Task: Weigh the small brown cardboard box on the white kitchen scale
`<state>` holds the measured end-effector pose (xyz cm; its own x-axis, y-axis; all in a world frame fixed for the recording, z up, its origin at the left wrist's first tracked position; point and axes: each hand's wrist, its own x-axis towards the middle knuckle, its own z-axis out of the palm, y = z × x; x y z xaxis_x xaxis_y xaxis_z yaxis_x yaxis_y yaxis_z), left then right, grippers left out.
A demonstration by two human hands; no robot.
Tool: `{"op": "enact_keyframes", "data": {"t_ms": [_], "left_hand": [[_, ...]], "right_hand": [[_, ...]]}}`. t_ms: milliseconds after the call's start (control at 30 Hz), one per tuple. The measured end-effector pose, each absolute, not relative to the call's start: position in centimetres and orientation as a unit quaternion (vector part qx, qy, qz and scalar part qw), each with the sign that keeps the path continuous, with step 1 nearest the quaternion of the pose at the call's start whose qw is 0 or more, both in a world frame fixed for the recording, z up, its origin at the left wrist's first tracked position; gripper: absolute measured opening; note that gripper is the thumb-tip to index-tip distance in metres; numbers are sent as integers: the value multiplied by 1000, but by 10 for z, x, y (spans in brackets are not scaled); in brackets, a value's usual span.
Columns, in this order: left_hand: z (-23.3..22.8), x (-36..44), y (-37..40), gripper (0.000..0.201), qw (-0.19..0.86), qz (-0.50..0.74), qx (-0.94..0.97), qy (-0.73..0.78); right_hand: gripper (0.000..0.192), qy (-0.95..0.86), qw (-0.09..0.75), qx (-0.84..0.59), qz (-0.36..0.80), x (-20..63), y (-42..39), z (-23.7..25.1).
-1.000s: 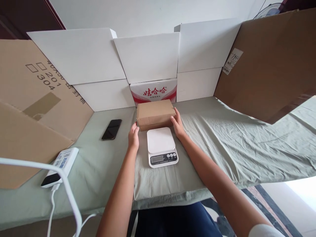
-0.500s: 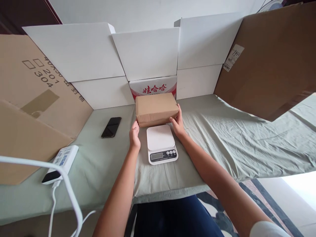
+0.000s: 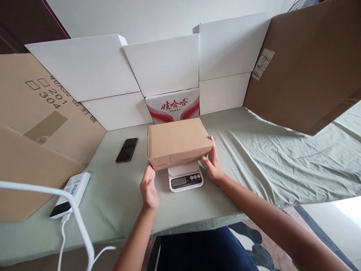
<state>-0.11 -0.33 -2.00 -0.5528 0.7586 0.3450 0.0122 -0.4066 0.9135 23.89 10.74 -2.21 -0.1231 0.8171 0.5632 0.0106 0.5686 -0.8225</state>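
Observation:
A closed brown cardboard box [image 3: 179, 141] is held between my two hands, over the white kitchen scale [image 3: 186, 184]. My left hand [image 3: 149, 188] grips the box at its near left corner, the fingers partly hidden beneath it. At the near right corner, my right hand [image 3: 213, 162] holds on with the thumb in front and the fingers along the side. The box hides most of the weighing plate; the scale's display and round buttons still show in front. Whether the box touches the plate I cannot tell.
A black phone [image 3: 126, 150] lies on the green cloth [image 3: 118, 199]. Further left are a white power bank [image 3: 70, 194] with a cable and a white curved tube [image 3: 76, 207]. White boxes [image 3: 166, 64] line the back; large brown cartons [image 3: 304, 67] stand at both sides.
Both hands have brought the brown box nearer to me, from behind the scale to over its plate. More of the red-and-white printed box behind now shows. The view has shifted slightly.

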Motion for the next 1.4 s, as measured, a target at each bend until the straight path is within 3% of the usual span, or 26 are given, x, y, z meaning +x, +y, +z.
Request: {"op": "enact_keyframes", "data": {"t_ms": [267,833,1067,1400], "left_hand": [[-21,1,-19,65,291,734,347,506],[-16,3,-16,63,315,742,321,497],[-8,-2,-21,67,182,795,382,434],[-12,0,-17,69,243,758,385,468]], "right_hand": [[71,-671,563,-317,363,248,90,-13],[64,-669,586,-326,320,244,91,-13],[65,-622,650,-348,264,252,99,-2],[63,-613,627,-347,333,250,98,-2]]}}
